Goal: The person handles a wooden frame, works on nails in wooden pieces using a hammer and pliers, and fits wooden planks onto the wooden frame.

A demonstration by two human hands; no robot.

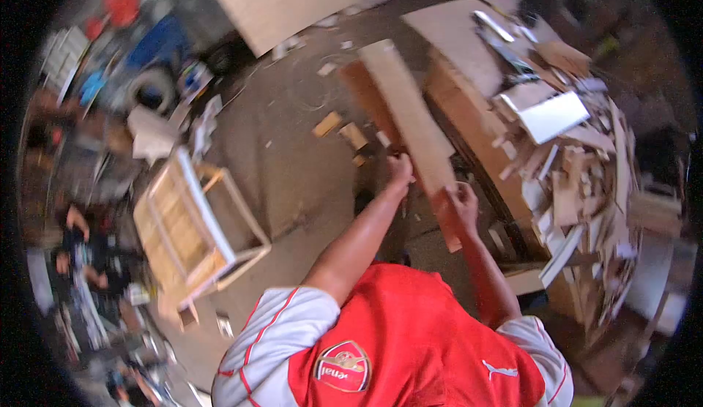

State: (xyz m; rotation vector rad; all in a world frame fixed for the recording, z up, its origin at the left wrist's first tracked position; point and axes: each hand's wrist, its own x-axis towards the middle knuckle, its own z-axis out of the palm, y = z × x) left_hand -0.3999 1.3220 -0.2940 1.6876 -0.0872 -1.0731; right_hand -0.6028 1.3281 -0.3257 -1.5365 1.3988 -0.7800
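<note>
My left hand (400, 170) is closed on the left edge of a long reddish-brown board (373, 103). A paler long board (408, 99) lies against it, partly over it, and both stretch away from me. My right hand (462, 203) is closed at the near right end of the boards, its fingers bent around the edge. Which of the two boards each hand grips is hard to tell in the blur. Both boards are held above the floor, beside a wooden workbench.
Wood scraps (571, 187) and a white panel (554, 117) cover the workbench (469, 118) at right. A wooden frame (194, 224) stands on the floor at left. Small wood blocks (353, 135) lie ahead. Another person (88, 249) is at far left.
</note>
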